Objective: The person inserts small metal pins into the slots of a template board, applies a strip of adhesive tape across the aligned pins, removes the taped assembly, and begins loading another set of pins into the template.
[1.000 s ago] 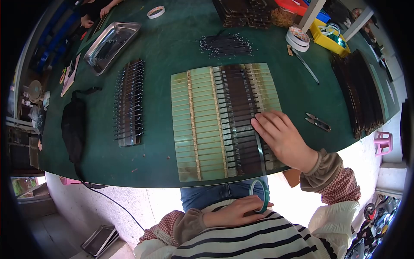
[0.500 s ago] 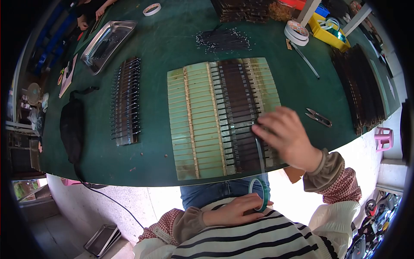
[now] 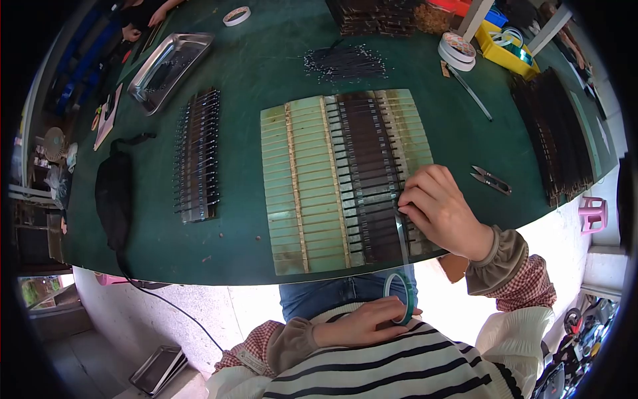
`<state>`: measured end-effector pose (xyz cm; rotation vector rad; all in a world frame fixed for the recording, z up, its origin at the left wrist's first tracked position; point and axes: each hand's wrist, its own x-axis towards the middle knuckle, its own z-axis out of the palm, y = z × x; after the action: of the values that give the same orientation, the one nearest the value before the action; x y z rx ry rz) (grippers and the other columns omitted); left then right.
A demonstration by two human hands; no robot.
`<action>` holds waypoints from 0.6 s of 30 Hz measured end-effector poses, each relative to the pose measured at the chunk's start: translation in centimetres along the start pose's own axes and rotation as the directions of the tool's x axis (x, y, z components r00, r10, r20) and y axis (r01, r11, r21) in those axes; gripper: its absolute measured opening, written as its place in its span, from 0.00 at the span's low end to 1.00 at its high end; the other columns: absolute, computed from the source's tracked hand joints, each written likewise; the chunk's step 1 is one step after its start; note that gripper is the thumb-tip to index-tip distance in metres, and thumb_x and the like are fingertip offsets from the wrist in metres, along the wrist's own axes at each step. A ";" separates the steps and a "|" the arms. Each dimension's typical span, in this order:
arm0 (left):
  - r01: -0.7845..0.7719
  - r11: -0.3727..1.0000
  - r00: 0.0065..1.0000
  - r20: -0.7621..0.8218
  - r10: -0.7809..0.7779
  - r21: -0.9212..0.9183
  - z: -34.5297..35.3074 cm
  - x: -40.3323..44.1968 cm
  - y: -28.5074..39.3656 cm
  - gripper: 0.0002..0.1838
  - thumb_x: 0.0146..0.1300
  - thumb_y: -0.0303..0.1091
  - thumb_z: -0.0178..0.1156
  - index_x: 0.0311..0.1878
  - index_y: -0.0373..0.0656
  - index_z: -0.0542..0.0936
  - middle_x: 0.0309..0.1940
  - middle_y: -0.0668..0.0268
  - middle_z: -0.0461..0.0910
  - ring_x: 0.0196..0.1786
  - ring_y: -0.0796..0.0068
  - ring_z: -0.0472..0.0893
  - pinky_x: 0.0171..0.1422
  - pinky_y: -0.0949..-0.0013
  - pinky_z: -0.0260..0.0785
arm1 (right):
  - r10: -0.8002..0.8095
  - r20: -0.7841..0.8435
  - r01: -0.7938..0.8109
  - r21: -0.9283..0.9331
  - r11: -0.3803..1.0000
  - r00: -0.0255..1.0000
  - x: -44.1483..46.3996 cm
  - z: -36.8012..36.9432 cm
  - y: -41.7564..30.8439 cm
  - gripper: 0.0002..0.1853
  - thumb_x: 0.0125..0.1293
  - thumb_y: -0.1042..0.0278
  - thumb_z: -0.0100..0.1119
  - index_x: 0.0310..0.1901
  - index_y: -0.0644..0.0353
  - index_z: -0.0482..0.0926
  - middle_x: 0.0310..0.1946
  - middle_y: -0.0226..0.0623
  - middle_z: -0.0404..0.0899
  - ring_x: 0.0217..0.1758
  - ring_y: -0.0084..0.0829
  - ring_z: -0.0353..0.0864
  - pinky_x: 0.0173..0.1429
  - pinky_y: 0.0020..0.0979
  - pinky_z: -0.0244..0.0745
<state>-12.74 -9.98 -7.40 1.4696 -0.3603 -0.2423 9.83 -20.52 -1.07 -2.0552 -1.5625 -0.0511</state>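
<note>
One tape strip (image 3: 403,243) seems mid-laying: our right hand (image 3: 444,211) pinches it at the grooved board (image 3: 279,176), our left hand (image 3: 364,324) grips its roll (image 3: 410,296); we next need even tension.

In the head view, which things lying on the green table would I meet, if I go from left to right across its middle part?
Black fabric pouch → narrow brown panel with dark pins → wide pale-green grooved board → small metal snips → tall stack of dark strips.
</note>
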 end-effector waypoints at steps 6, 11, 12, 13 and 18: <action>-0.030 1.000 0.999 -0.015 0.030 0.010 0.2 0.1 0.0 0.13 0.71 0.33 0.62 0.51 0.35 0.77 0.46 0.58 0.79 0.40 0.65 0.74 0.46 0.63 0.71 | -0.069 0.001 0.069 -0.102 0.992 0.998 0.3 -0.2 -0.5 0.10 0.53 0.78 0.68 0.36 0.63 0.78 0.40 0.38 0.73 0.51 0.43 0.74 0.61 0.43 0.68; -0.001 0.999 1.000 0.001 0.001 0.033 0.0 -0.1 0.1 0.23 0.69 0.32 0.64 0.66 0.41 0.77 0.38 0.66 0.78 0.44 0.67 0.78 0.52 0.66 0.73 | -0.147 -0.034 0.144 -0.077 0.987 0.989 -0.4 -0.5 0.2 0.14 0.52 0.78 0.67 0.42 0.67 0.80 0.43 0.40 0.75 0.55 0.45 0.74 0.64 0.45 0.68; 0.012 1.000 1.000 -0.001 -0.012 0.027 -0.1 -0.1 0.2 0.23 0.69 0.32 0.64 0.66 0.41 0.77 0.39 0.66 0.78 0.44 0.67 0.78 0.52 0.66 0.73 | -0.160 0.016 0.161 -0.099 0.982 0.987 -0.4 -0.6 0.0 0.16 0.52 0.77 0.66 0.45 0.68 0.80 0.44 0.40 0.75 0.56 0.45 0.74 0.64 0.45 0.69; 0.026 1.000 1.000 -0.001 -0.026 0.019 -0.1 -0.1 0.3 0.23 0.69 0.32 0.64 0.66 0.41 0.77 0.39 0.66 0.78 0.44 0.67 0.78 0.52 0.66 0.73 | -0.169 0.066 0.176 -0.120 0.977 0.983 -0.6 -0.8 -0.5 0.18 0.52 0.77 0.65 0.47 0.69 0.81 0.45 0.41 0.75 0.57 0.46 0.74 0.65 0.46 0.69; -0.021 1.000 1.000 -0.012 0.021 0.000 0.0 0.1 0.4 0.23 0.69 0.31 0.63 0.66 0.41 0.77 0.39 0.65 0.77 0.44 0.67 0.78 0.52 0.66 0.73 | -0.134 0.161 0.174 -0.265 0.948 0.978 -2.3 -0.3 -2.1 0.23 0.52 0.76 0.61 0.53 0.72 0.81 0.51 0.44 0.75 0.60 0.47 0.74 0.66 0.46 0.69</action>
<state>-12.63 -10.00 -6.99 1.4660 -0.3655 -0.2165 7.29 -22.30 -0.75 -2.1824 -1.8949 -0.1980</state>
